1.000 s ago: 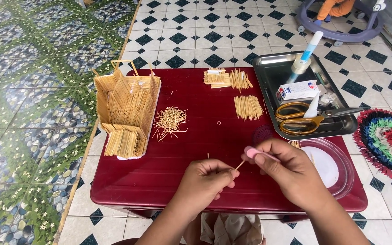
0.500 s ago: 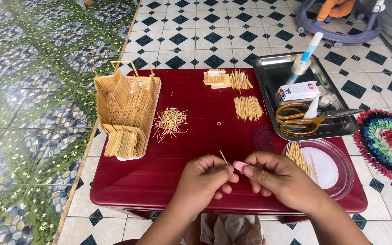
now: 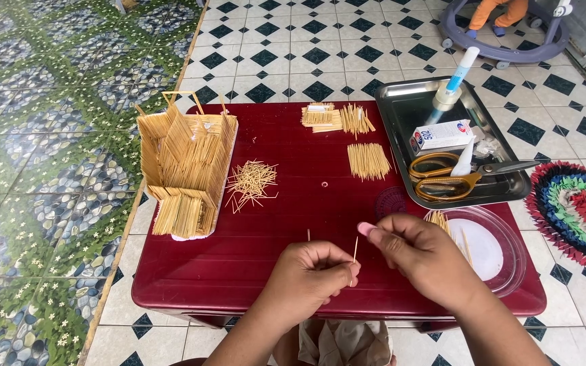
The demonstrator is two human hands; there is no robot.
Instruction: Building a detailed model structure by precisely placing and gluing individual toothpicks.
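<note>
Head view looks down on both hands meeting over the near edge of a dark red table (image 3: 252, 244). A thin wooden stick (image 3: 355, 249) stands nearly upright between them. The left hand (image 3: 310, 276) is curled into a loose fist, with thumb and forefinger pinched on the stick's lower part. The right hand (image 3: 423, 256) has its fingers drawn together close beside the upper part, but whether they actually press on the stick I cannot tell. A second short stick tip shows just left of the left hand's knuckles.

The stick looks very light, stiff and brittle; I judge it would snap under a sideways bend, so a fingertip pinch near either end, held gently, suits it better than a grip at the middle.

Just right of the right hand lies a clear plastic lid (image 3: 493, 254) with a few more sticks on it. Beyond the right hand sits a metal tray (image 3: 401, 115) holding yellow-handled scissors (image 3: 445, 177), a small glue box (image 3: 442, 135) and a glue bottle (image 3: 452, 85). Ahead of both hands lie flat glued stick panels (image 3: 367, 161). Beyond the left hand is a loose stick pile (image 3: 252, 181), and farther left a stick-built house model (image 3: 184, 163). A knitted mat (image 3: 578, 210) lies on the tiled floor well right.
</note>
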